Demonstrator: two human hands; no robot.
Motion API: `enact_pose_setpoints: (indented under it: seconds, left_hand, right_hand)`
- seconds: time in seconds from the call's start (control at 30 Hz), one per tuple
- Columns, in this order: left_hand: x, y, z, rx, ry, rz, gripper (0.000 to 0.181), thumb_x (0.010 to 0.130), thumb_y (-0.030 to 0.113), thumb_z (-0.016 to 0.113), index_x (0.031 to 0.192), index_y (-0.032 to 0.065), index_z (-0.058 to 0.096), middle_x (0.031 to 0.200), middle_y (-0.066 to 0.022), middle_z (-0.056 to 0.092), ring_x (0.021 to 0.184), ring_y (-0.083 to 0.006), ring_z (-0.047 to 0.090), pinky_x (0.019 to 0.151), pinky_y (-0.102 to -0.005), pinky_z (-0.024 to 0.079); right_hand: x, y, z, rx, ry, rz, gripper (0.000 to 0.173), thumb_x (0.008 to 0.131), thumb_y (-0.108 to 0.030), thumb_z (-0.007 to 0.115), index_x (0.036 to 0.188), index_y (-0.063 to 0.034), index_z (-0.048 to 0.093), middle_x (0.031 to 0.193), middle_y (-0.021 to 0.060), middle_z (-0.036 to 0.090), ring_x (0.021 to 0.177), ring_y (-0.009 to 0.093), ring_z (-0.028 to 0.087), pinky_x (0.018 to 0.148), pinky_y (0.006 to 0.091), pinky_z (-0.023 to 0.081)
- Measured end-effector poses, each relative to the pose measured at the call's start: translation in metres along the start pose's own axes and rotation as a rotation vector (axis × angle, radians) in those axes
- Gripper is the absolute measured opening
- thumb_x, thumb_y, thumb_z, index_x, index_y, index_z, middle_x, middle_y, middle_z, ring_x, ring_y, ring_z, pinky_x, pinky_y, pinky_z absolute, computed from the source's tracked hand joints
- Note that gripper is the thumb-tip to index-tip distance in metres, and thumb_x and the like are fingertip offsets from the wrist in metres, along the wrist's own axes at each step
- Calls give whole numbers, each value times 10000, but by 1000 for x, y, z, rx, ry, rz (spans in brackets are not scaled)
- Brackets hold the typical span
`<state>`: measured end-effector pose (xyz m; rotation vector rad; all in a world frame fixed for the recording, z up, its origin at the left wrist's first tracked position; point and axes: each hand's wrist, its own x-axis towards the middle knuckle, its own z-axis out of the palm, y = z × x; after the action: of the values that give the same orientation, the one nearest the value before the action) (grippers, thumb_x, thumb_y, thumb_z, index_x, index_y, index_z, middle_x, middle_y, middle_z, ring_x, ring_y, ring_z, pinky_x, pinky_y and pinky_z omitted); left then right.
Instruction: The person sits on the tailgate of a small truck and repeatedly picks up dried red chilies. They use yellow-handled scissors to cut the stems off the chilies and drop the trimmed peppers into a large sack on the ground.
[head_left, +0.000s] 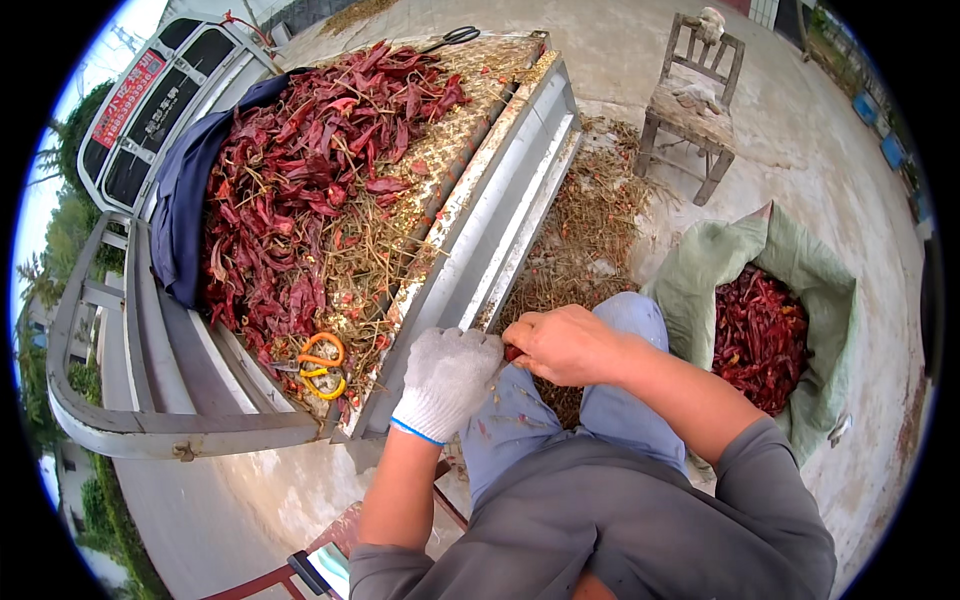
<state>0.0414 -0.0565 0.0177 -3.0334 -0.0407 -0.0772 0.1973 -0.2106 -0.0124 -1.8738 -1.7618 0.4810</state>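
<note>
My left hand (451, 375), in a white knit glove with a blue cuff edge, is closed above my left thigh; what lies inside its fingers is hidden. Touching or nearly touching it, my bare right hand (561, 346) grips a dark red dried chili pepper (513, 352), mostly covered by the fingers. A heap of dried red chilies (300, 157) lies on the truck bed, with stems and straw along its near side. Orange-and-yellow-handled scissors (324, 366) rest at the bed's near corner. Right of my legs, an open green woven sack (690, 262) holds more red chilies (761, 337).
The truck's metal side panel (510, 180) stands beside my left hand. Black-handled scissors (459, 34) lie at the bed's far edge. Stem litter (585, 217) covers the ground ahead. A wooden chair (690, 112) with gloves on it stands beyond. Dark blue cloth (180, 202) borders the heap.
</note>
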Motion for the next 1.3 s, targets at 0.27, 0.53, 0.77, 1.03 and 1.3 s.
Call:
enact_pose_setpoints:
  seconds: [0.27, 0.53, 0.77, 1.03, 1.3]
  left_hand:
    - [-5, -3, -9, -58, -9, 75, 151, 856, 252, 717, 797, 114, 717, 732, -73, 699, 747, -283, 716, 690, -428, 520]
    - [-11, 14, 18, -248, 294, -162, 98, 838, 200, 733, 804, 108, 741, 748, -93, 698, 764, -310, 722, 681, -447, 542]
    - [-20, 19, 21, -360, -7, -364, 393, 872, 215, 731, 1249, 103, 744, 1054, -165, 768, 991, -357, 730, 866, -488, 568]
    - [-53, -80, -10, -187, 323, -806, 287, 911, 276, 739, 1134, 108, 808, 997, -164, 785, 1000, -334, 744, 881, -447, 571]
    - [-88, -188, 13, -72, 123, -1184, 559, 930, 360, 695, 1442, 142, 644, 1194, -206, 767, 1137, -371, 727, 1002, -491, 545]
  right_hand:
    - [12, 13, 0, 193, -149, -145, 254, 1029, -276, 642, 1062, -27, 679, 966, 173, 716, 901, 430, 691, 781, 521, 549]
    - [-11, 11, 48, 1115, 103, 249, 227, 1099, -218, 591, 1091, -22, 704, 775, 17, 617, 734, 121, 626, 675, 310, 513]
    - [-20, 22, 46, 1318, 77, 242, 197, 1089, -81, 563, 1262, -27, 640, 1006, 53, 691, 834, 127, 702, 715, 263, 554]
    - [-55, 77, 74, 1532, 202, 370, 167, 987, 44, 578, 1075, -92, 540, 1026, 62, 667, 881, 172, 721, 709, 299, 576]
    - [-74, 99, 103, 1590, 242, 514, 148, 957, 2, 625, 996, -117, 547, 926, 38, 659, 755, 147, 674, 639, 284, 496]
